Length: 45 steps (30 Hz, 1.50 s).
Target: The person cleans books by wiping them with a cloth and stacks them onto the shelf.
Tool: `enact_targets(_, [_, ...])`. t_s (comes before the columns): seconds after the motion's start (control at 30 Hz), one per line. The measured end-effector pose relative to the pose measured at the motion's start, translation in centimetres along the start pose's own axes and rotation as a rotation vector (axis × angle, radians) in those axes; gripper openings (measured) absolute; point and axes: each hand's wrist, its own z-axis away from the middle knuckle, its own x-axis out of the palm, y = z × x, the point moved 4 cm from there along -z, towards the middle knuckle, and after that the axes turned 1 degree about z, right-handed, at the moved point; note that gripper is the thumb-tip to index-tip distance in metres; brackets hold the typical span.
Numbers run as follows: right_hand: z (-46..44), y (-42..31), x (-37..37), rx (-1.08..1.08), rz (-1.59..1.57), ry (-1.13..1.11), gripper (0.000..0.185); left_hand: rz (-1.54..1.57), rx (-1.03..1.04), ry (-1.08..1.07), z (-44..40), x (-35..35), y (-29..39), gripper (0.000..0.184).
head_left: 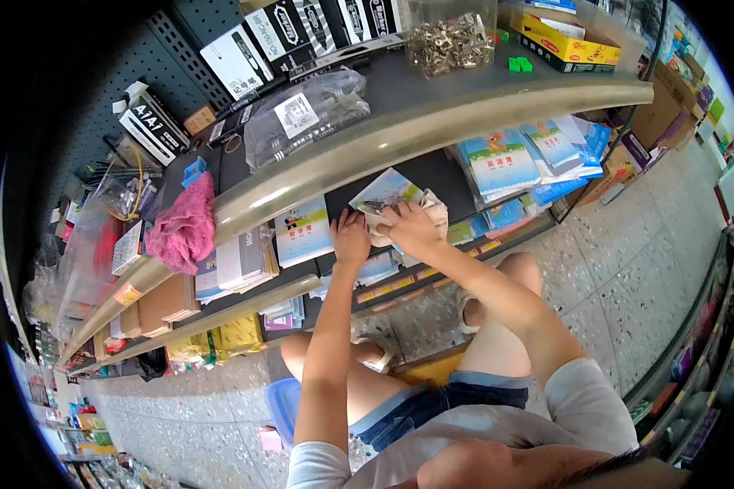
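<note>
My right hand (413, 230) presses on a crumpled off-white cloth (436, 213), its fingers bent over it. Under and behind the cloth lies an exercise book (393, 184) with a blue and white printed cover on the dark lower shelf. My left hand (351, 238) rests beside that book's left edge with its fingers stretched forward; nothing shows in its grasp. Just left of it is a stack of exercise books (302, 232) with a cartoon cover. A small dark patterned patch by my right fingertips is too small to make out.
A raised shelf edge (400, 134) with a clear strip runs above my hands. On it sit a pink cloth (183, 224), a plastic bag (306, 114), marker boxes (289, 37) and a clear bin of metal clips (453, 45). More exercise books (497, 163) stand at right.
</note>
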Motion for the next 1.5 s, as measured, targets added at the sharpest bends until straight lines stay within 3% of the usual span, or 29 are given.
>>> enact_targets(0.13, [3.8, 0.0, -4.0, -0.222, -0.128, -0.022, 0.030, -0.013, -0.003, -0.005, 0.0, 0.8, -0.9, 0.046])
enact_targets(0.2, [7.1, 0.2, -6.3, -0.257, -0.105, -0.092, 0.031, 0.047, -0.025, -0.007, 0.3, 0.7, -0.8, 0.047])
enact_targets(0.27, [10.6, 0.6, -6.3, -0.205, -0.290, -0.203, 0.031, 0.027, -0.027, 0.020, 0.8, 0.2, -0.2, 0.046])
enact_targets(0.3, [11.9, 0.6, -6.8, -0.102, -0.328, -0.218, 0.034, 0.016, -0.031, 0.033, 1.1, 0.1, 0.2, 0.046])
enact_targets(0.37, [13.9, 0.9, -7.6, 0.097, -0.401, -0.244, 0.043, 0.302, 0.024, 0.118, 3.6, -0.3, 2.6, 0.040])
enact_targets(0.43, [16.0, 1.5, -5.2, 0.439, -0.786, -0.108, 0.050, 0.664, 0.020, 0.073, 8.0, -1.3, 6.7, 0.043])
enact_targets(0.5, [18.0, 0.7, -2.7, 0.759, -1.276, -0.019, 0.054, 0.626, 0.031, -0.019, 12.5, -1.2, 11.5, 0.046])
enact_targets(0.57, [18.9, -0.7, -1.0, 1.021, -1.866, 0.031, 0.054, 0.573, 0.099, 0.128, 15.4, 1.9, 13.7, 0.048])
enact_targets(0.67, [20.1, -1.5, -1.6, 1.195, -1.992, 0.040, 0.055, 0.655, -0.022, 0.079, 15.6, 2.0, 14.1, 0.041])
enact_targets(0.7, [20.8, -1.3, -1.6, 1.251, -2.052, 0.051, 0.055, 0.595, 0.058, 0.063, 15.4, 1.6, 14.4, 0.037])
enact_targets(0.73, [21.1, -0.6, -1.8, 1.148, -2.088, 0.096, 0.052, 0.536, 0.137, 0.044, 15.2, 1.0, 14.3, 0.033])
enact_targets(0.8, [22.2, 0.0, -2.2, 1.222, -2.097, 0.210, 0.050, 0.407, 0.307, 0.106, 14.2, -0.5, 15.0, 0.028])
enact_targets(0.9, [23.6, 1.7, -2.0, 1.274, -2.086, 0.336, 0.048, 0.145, 0.233, -0.029, 10.7, -0.6, 15.0, 0.023])
enact_targets(0.97, [23.6, 2.8, -3.0, 1.224, -2.094, 0.364, 0.048, 0.142, 0.314, 0.272, 8.0, -1.0, 14.6, 0.023])
enact_targets(1.07, [23.8, 3.0, -3.1, 1.198, -1.991, 0.336, 0.051, -0.079, 0.273, 0.339, 4.3, -0.2, 14.4, 0.017])
enact_targets(1.17, [24.6, 2.4, -2.3, 1.196, -1.972, 0.280, 0.053, -0.318, 0.253, 0.110, 2.8, 2.4, 13.8, 0.012])
enact_targets(1.27, [24.7, 1.2, -2.0, 1.202, -2.003, 0.246, 0.053, -0.341, 0.316, 0.012, 2.8, 2.5, 13.4, 0.011])
enact_targets(1.43, [24.5, 0.8, -1.2, 1.180, -1.860, 0.265, 0.051, -0.275, 0.345, 0.283, 3.8, -2.8, 12.4, 0.003])
enact_targets(1.5, [23.2, 2.5, -0.4, 1.047, -1.581, 0.249, 0.052, -0.278, 0.333, 0.466, 5.0, -7.0, 11.2, 0.009])
